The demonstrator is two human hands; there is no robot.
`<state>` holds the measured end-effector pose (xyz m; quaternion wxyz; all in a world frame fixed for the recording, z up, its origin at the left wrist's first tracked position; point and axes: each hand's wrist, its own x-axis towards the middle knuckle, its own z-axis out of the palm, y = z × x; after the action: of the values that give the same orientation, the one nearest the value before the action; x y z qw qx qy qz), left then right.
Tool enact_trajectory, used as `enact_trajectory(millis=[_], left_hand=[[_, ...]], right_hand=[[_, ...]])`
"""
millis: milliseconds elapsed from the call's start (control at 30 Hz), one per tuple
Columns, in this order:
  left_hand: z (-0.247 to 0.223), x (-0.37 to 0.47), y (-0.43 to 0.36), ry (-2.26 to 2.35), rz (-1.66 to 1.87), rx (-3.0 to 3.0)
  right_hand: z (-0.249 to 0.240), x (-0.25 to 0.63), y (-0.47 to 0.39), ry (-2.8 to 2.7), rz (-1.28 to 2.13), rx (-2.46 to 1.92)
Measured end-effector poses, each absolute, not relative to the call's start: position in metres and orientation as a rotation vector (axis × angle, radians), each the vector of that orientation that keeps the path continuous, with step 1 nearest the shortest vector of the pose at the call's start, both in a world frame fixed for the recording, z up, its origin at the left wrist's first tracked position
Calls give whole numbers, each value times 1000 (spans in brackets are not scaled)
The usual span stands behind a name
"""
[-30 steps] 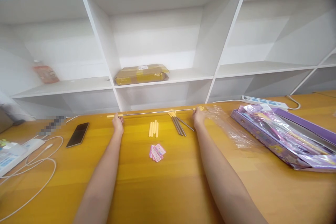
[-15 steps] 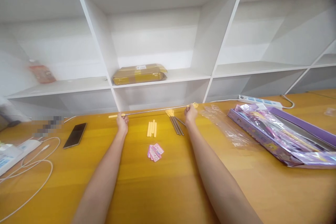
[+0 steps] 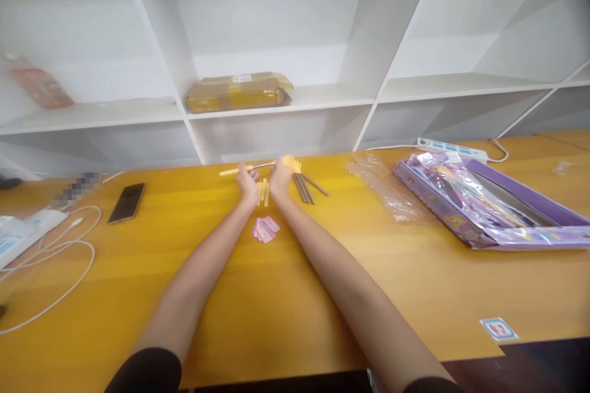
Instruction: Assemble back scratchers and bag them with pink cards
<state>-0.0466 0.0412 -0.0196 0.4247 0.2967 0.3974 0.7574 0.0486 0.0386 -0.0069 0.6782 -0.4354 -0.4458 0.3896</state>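
Observation:
A telescopic back scratcher (image 3: 229, 172) with a yellow handle, a thin metal rod and a yellow claw-shaped head lies across both my hands. My left hand (image 3: 247, 185) is closed around its handle end. Close beside it, my right hand (image 3: 279, 180) grips the rod near the head, and only a short stretch of metal shows between them. Just right of that hand lie several more back scratchers (image 3: 305, 188) with dark metal rods and yellow heads. Yellow handle-like sticks (image 3: 263, 191) rest on the table, partly hidden by my hands. Nearer me are fanned pink cards (image 3: 266, 229).
On the right sit a crumpled clear plastic wrapper (image 3: 389, 187) and an open purple box (image 3: 465, 230) of wrapped items. A phone (image 3: 126, 202), white cables (image 3: 90, 261) and a power strip (image 3: 30, 236) are at left. White shelves holding a cardboard parcel (image 3: 237, 92) stand behind.
My hands have come together from far apart, and the back scratcher's long extended rod has shortened between them. The camera view has tilted down, showing more of the table's near edge.

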Motion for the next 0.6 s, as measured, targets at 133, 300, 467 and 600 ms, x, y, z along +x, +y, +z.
enact_trajectory(millis=[133,300,467,600], left_hand=[[-28,-28,35,955,1906,811],[-32,-47,31,961,1868,870],[-33,-49,29,949,1855,860],[-30,-51,28,943,1852,938]], right_hand=[[-13,31,24,-1054,807,-955],[-26,46,22,-1205,785,-987],[-32,45,22,-1190,827,-986],[-31,45,26,-1150,882,-986]])
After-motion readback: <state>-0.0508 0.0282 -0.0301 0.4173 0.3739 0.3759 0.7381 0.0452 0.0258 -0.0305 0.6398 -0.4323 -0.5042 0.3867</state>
